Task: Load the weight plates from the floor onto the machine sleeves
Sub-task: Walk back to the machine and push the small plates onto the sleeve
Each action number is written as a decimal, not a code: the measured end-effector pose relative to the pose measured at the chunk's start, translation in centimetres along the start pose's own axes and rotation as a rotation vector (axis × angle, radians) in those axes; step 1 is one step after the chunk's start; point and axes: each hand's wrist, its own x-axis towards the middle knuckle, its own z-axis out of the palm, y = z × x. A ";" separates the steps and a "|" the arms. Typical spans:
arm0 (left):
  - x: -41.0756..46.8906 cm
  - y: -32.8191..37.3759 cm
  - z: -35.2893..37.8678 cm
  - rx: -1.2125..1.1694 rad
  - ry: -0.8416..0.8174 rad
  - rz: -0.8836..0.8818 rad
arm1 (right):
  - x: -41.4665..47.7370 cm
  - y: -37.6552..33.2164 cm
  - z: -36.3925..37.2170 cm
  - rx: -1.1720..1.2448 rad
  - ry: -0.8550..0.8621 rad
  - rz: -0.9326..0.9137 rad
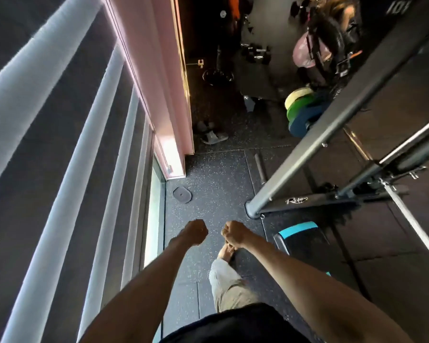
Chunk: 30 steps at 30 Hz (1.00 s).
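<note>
plate (182, 194) flat on floor (218, 174), hole facing up

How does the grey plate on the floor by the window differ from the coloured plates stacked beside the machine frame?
The grey plate is one dull dark disc; the coloured plates are pale yellow, green and blue. The grey plate lies flat and alone on the floor; the coloured plates stand on edge, pressed together, seemingly on a sleeve. Both are round weight plates, untouched.
</note>
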 end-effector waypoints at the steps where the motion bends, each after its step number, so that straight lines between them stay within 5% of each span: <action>1: 2.3 0.9 -1.7 0.022 -0.013 0.004 | 2.6 -0.1 -1.6 0.011 0.002 -0.001; 14: 31.2 14.8 -22.1 0.128 -0.046 0.144 | 26.9 -4.6 -26.4 0.087 0.054 0.103; 21: 50.0 21.7 -30.0 0.291 -0.185 0.202 | 42.2 -1.0 -36.2 0.201 0.120 0.267; 30: 64.9 36.9 -37.7 0.522 -0.351 0.448 | 48.8 -1.1 -52.3 0.480 0.333 0.434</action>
